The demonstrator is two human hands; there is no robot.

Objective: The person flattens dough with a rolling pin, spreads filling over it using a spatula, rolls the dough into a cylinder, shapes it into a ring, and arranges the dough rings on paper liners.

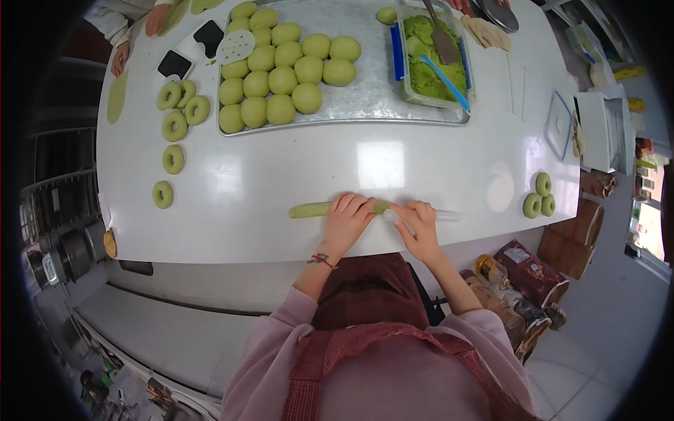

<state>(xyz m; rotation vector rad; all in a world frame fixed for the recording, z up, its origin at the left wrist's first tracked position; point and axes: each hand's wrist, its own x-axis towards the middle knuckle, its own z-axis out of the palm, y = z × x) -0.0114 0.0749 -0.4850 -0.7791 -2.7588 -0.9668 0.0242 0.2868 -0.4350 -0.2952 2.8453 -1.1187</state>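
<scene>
A strip of green dough [307, 210] lies near the table's front edge. My left hand [345, 219] is curled over it, with one end showing to the left and a short piece [380, 206] between my hands. My right hand [420, 228] is bent over a clear, rod-shaped rolling pin [447, 216], which runs out to its right. The thumb and index finger of that hand are at the pin's left end, close to the dough's right end. My palms and part of the pin are hidden.
A metal tray [382, 121] holds several round dough balls [282, 80] and a tub of green filling [432, 77] with spatulas. Dough rings [173, 126] lie at left, others [532, 205] at right. Two phones and another person's hands [156, 21] are at the far left.
</scene>
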